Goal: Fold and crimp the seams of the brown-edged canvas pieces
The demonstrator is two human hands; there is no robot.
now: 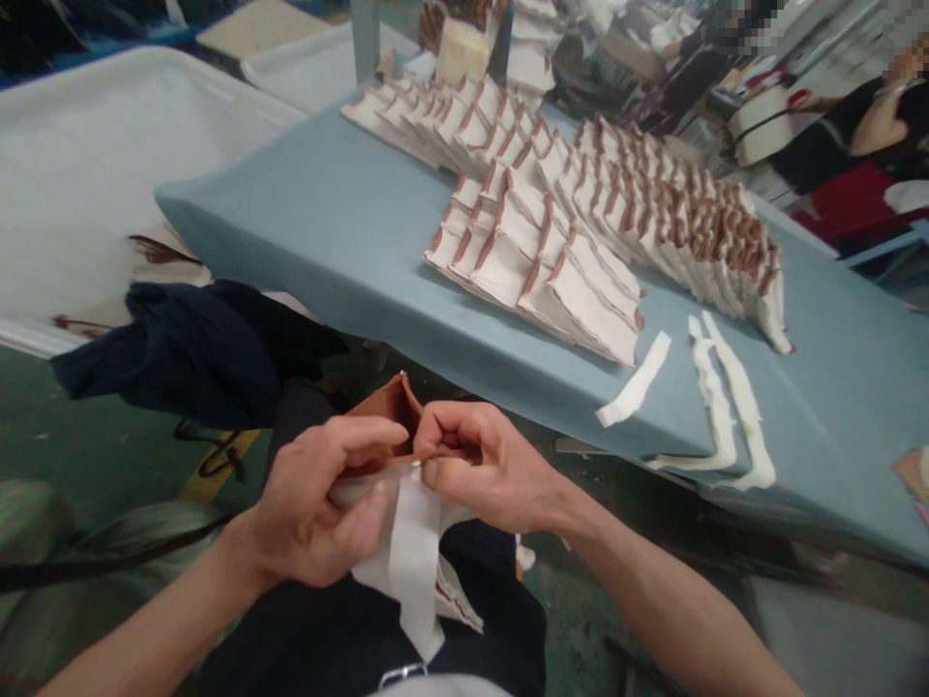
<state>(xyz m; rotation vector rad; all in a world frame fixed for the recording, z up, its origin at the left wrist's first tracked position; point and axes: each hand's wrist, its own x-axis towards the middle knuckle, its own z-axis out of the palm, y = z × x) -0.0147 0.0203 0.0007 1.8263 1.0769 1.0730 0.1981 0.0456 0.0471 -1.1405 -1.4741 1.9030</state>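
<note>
Over my lap, both hands pinch one small piece of brown leather with a cream lining (388,407). My left hand (319,503) grips its lower left edge with curled fingers. My right hand (483,465) pinches the brown rim from the right, thumb against fingers. A white strip (415,561) hangs down from the piece between my hands. Rows of similar cream and brown pieces (581,213) lie overlapped on the blue-grey table (326,232) ahead.
Three loose white strips (715,397) lie near the table's front edge. A dark cloth (189,348) hangs at the left by a white tub (87,174). Another person's arm (882,116) shows at the far right. More stacked material (464,44) stands behind the table.
</note>
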